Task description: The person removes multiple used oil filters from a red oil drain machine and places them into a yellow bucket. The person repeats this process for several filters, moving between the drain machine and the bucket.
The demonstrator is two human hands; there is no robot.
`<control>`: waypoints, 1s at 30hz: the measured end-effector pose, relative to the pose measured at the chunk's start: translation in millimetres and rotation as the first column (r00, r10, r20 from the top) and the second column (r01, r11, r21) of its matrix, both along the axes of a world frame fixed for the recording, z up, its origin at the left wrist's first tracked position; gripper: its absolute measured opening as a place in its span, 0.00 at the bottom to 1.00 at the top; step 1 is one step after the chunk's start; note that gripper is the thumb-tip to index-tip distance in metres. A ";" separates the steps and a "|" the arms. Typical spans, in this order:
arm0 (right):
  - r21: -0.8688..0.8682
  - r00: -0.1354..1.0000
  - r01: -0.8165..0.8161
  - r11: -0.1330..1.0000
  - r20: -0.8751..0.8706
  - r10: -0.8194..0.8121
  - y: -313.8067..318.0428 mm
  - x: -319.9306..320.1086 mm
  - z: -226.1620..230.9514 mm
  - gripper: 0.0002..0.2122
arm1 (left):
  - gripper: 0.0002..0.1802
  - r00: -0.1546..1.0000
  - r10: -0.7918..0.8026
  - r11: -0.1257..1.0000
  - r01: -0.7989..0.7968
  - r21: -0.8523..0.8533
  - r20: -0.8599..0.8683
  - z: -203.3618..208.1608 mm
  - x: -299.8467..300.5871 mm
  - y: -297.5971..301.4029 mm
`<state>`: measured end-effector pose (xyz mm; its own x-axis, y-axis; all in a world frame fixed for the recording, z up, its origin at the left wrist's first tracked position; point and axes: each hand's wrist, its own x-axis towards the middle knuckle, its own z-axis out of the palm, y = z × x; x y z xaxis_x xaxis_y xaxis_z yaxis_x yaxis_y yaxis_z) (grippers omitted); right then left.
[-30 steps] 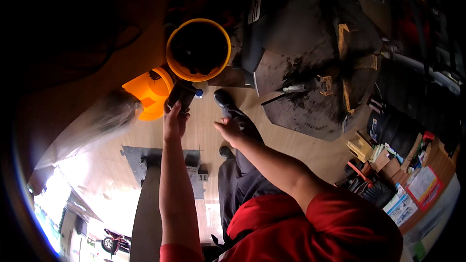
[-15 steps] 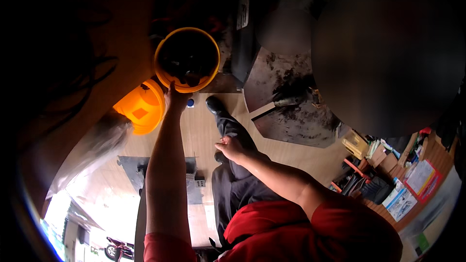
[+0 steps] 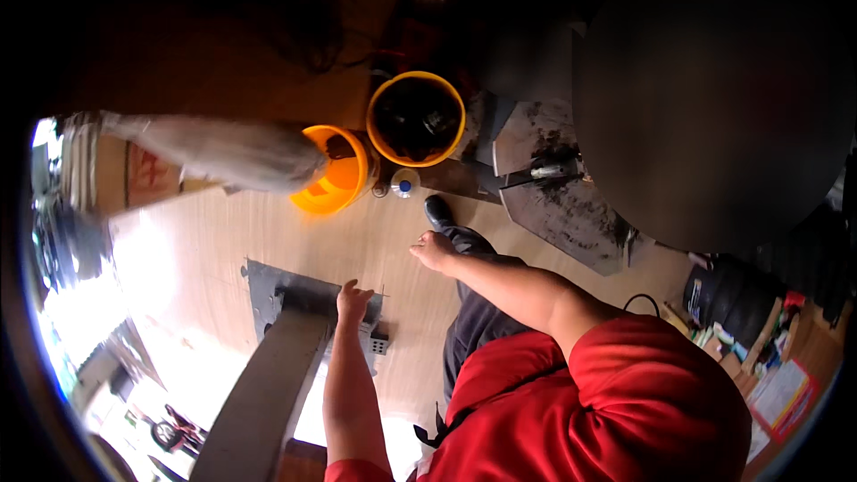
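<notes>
My left hand [image 3: 353, 302] is open, with its fingers apart and nothing in it. It is beside the top of a grey post [image 3: 268, 384]; whether they touch I cannot tell. My right hand [image 3: 435, 251] is closed above my dark trouser leg, its fingers curled; anything inside is hidden. Beyond the hands stands a yellow bucket [image 3: 420, 162] with dark, partly shiny contents. Left of it is a second, orange-yellow bucket [image 3: 332, 195], with cloudy plastic sheeting [image 3: 241, 153] against its opening. A clear bottle with a blue cap [image 3: 405, 184] stands just below the buckets.
On the right is a grey metal plate [image 3: 571, 232] smeared with black, partly behind a large dark round shape [image 3: 714, 107]. A dark flat base plate [image 3: 286, 286] lies on the pale floor by the post. Papers and boxes fill the lower right.
My left hand has let go of the yellow bucket's rim and drawn back toward the post. My right hand stays closed. The view has shifted, showing more on the left.
</notes>
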<state>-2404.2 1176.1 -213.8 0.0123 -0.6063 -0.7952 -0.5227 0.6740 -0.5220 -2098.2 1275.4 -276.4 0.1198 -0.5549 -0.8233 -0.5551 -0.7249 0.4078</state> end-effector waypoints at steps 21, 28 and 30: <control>0.144 0.533 -0.839 0.525 0.420 0.735 418.4 155.6 87.0 0.07 | 0.37 -0.439 0.766 -0.493 -0.870 -0.009 0.469 207.6 -471.4 819.6; 0.110 0.142 -0.989 0.101 0.483 0.864 572.9 198.8 130.5 0.08 | 0.38 -0.714 0.632 -0.774 -0.603 0.193 0.301 165.8 -615.3 770.6; 0.133 0.123 -0.989 0.067 0.479 0.869 615.2 211.9 140.8 0.08 | 0.39 -0.806 0.541 -0.833 -0.473 0.287 0.241 148.2 -632.9 757.2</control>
